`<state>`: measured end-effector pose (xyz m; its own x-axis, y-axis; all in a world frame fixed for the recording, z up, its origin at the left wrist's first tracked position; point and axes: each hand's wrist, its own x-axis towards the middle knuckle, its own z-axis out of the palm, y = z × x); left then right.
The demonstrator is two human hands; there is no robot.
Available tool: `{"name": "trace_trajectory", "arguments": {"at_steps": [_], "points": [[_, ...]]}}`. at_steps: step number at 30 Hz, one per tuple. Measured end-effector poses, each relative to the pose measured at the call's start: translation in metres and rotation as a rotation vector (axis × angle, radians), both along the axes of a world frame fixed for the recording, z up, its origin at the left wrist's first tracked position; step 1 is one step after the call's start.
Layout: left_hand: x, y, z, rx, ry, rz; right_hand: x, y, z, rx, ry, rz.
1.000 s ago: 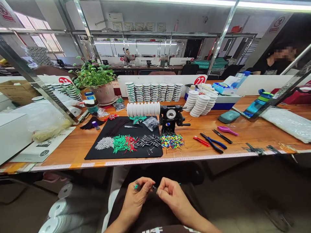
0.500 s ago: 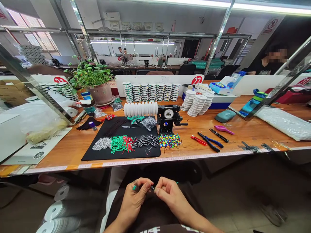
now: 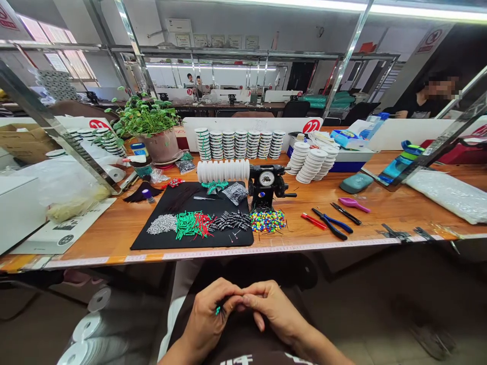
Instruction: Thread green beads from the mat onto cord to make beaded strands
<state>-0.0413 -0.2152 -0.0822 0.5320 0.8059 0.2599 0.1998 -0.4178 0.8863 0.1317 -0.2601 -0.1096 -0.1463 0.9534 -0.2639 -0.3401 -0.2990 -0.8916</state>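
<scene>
Below the table edge, over my lap, my left hand (image 3: 211, 317) and my right hand (image 3: 272, 310) meet fingertip to fingertip. My left hand is closed in a pinch on a small green piece (image 3: 218, 309) with thin dark strands. My right hand's thumb and forefinger pinch at the same spot; what they hold is too small to make out. On the table ahead lies a black mat (image 3: 190, 220) with piles of silver bits (image 3: 162, 224), green and red tubes (image 3: 192, 224) and black pieces (image 3: 230, 221). Coloured beads (image 3: 267, 221) lie beside the mat.
A black winding machine (image 3: 267, 185) stands behind the beads, with a row of white spools (image 3: 223, 170). Stacks of spools (image 3: 239, 144), a potted plant (image 3: 152, 126), pliers (image 3: 332, 224) and a pink scoop (image 3: 352, 204) sit on the wooden table (image 3: 380, 213). A person sits at the far right (image 3: 433, 99).
My hands have closed together; the gap between their fingertips is gone. The green piece now sits lower between my left fingers.
</scene>
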Motion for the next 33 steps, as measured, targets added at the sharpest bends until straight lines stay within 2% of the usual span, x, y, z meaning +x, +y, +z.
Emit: {"name": "trace_trajectory", "arguments": {"at_steps": [6, 14, 18, 22, 25, 30, 33], "points": [[-0.008, 0.003, -0.003, -0.128, 0.002, 0.115, 0.001, -0.002, 0.001, 0.083, -0.137, -0.161], [-0.01, 0.005, 0.002, 0.085, 0.14, 0.054, -0.003, -0.008, 0.001, 0.193, -0.336, -0.217], [-0.006, 0.0, 0.003, 0.178, 0.212, 0.082, -0.003, -0.011, -0.001, 0.255, -0.484, -0.228], [-0.005, 0.001, 0.004, 0.242, 0.216, 0.134, -0.003, -0.014, -0.002, 0.294, -0.51, -0.226], [-0.007, 0.005, 0.009, 0.117, 0.207, 0.178, -0.003, -0.015, -0.002, 0.307, -0.494, -0.246], [-0.008, 0.005, 0.01, -0.326, 0.156, 0.063, -0.002, -0.015, -0.002, 0.348, -0.508, -0.252], [-0.005, 0.003, 0.005, -0.4, 0.123, 0.081, 0.0, -0.015, -0.003, 0.43, -0.619, -0.247]]}}
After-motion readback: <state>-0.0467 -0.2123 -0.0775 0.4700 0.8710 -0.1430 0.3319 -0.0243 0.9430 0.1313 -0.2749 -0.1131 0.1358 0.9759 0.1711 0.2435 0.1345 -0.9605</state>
